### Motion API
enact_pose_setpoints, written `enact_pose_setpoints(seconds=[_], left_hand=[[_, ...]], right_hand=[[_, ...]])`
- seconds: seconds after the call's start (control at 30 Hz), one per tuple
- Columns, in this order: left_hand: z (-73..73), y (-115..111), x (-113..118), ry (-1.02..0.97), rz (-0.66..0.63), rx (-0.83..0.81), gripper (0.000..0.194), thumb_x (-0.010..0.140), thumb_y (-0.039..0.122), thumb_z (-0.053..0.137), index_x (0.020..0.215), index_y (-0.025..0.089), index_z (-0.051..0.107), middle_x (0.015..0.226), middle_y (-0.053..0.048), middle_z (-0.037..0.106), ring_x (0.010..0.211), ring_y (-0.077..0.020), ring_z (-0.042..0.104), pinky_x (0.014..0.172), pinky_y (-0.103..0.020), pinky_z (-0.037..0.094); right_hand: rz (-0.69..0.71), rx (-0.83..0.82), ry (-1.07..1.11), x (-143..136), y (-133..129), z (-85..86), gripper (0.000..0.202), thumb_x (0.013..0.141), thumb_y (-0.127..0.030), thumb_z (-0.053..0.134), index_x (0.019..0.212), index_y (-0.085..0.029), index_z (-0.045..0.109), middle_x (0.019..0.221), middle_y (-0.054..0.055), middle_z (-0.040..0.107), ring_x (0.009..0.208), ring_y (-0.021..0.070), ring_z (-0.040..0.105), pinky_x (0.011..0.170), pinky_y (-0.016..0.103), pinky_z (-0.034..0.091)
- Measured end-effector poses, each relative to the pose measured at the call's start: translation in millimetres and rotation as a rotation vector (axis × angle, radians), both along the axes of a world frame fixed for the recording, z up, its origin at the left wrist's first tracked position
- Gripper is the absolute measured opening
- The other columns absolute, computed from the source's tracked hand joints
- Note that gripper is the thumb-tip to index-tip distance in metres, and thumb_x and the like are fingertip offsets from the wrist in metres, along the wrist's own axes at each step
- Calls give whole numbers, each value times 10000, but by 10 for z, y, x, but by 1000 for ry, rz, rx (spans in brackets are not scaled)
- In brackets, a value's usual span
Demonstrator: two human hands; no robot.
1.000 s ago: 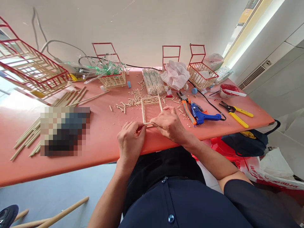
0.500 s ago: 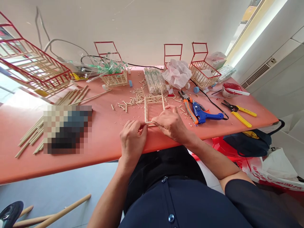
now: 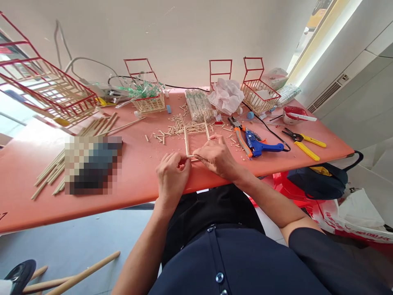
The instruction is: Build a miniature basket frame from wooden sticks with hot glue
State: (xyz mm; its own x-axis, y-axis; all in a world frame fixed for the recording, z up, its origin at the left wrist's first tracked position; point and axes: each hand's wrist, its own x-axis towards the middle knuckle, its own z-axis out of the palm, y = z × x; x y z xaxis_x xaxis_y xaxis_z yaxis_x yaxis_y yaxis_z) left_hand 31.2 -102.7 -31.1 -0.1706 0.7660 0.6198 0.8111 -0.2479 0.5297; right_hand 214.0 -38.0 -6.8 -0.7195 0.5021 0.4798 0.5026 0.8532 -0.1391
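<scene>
A small frame of pale wooden sticks (image 3: pixel 186 141) lies near the table's front edge, with two long sides joined by short crosspieces. At its near left corner my left hand (image 3: pixel 172 174) is closed, thumb and finger pinching the stick end. My right hand (image 3: pixel 217 157) is closed over the near right part of the frame, its fingertips on the near crosspiece and its knuckles covering the right side. Beyond the frame's far end lie several short cut stick pieces (image 3: pixel 175 128). The exact contact under my fingers is hidden.
Pliers with orange grips (image 3: pixel 241 137), a blue glue gun (image 3: pixel 260 146) and yellow-handled cutters (image 3: pixel 307 147) lie to the right. Long sticks (image 3: pixel 50 172) and a blurred-out dark object (image 3: pixel 95 168) are at left. Red-rimmed stick carts (image 3: pixel 262 96) and a plastic-wrapped bundle (image 3: pixel 198 104) stand behind.
The view has shifted slightly, so the table's things appear a little displaced. Both hands keep their hold on the stick frame with hardly any change.
</scene>
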Motion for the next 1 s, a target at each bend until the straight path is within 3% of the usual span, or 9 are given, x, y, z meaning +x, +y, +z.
enact_pose_setpoints(seconds=[0.4,0.77,0.9,1.0], left_hand=[[-52,18,-44,56,-41,53,165,905,192,663,741,212,663,718,-17,717,687,-192,623,721,-307,476],[6,-5,-29,53,-42,34,176,907,185,657,735,221,653,718,-16,715,716,-199,650,723,-305,486],[21,-11,-30,1,-40,-4,168,896,192,664,732,225,646,712,-9,710,700,-191,644,715,-304,483],[27,-21,-34,-39,-41,-39,150,901,210,675,753,226,660,730,-6,718,702,-187,646,722,-303,486]], right_hand=[[43,85,29,0,44,-42,269,1127,-225,519,1023,-188,764,853,28,767,878,191,599,1073,411,265],[27,34,0,-1,23,-26,250,1122,-209,524,1059,-185,765,884,34,795,901,194,625,1106,432,262],[19,-1,1,-3,24,-17,287,1142,-292,509,1072,-185,765,934,52,814,927,209,643,1117,453,263],[25,-25,32,17,24,-6,292,1119,-403,568,1199,-190,750,1054,82,827,1027,247,661,1118,461,288]])
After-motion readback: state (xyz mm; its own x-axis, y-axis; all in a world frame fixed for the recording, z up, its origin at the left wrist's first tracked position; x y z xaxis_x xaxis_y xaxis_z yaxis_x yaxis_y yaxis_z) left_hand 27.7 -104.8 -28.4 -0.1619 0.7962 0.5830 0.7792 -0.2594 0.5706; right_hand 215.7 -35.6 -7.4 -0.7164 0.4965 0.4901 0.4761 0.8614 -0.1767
